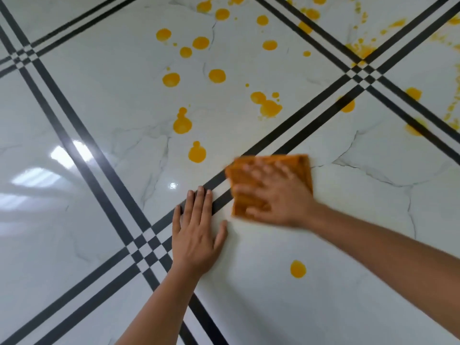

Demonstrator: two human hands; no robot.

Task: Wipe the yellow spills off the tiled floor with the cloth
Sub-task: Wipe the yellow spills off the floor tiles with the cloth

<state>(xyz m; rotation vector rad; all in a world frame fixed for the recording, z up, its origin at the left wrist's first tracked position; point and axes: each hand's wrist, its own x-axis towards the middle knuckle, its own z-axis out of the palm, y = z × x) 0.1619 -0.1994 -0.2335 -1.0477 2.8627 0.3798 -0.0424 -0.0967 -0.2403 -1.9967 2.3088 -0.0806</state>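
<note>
An orange cloth [296, 162] lies flat on the white tiled floor [99, 95], across a black double stripe. My right hand [276, 195] presses on top of it with fingers spread; the hand and cloth are blurred. My left hand [196, 232] rests flat on the floor just left of the cloth, fingers together, holding nothing. Several yellow spills dot the tile beyond the cloth, the nearest one [197, 153] up and to its left. One lone yellow spot [298, 269] sits near me, below my right forearm.
Black double stripes [82, 135] cross the glossy marble-look tiles in a grid. Smeared yellow streaks [363, 49] spread over the far right tiles. Bright light reflections [62, 155] show on the left tile.
</note>
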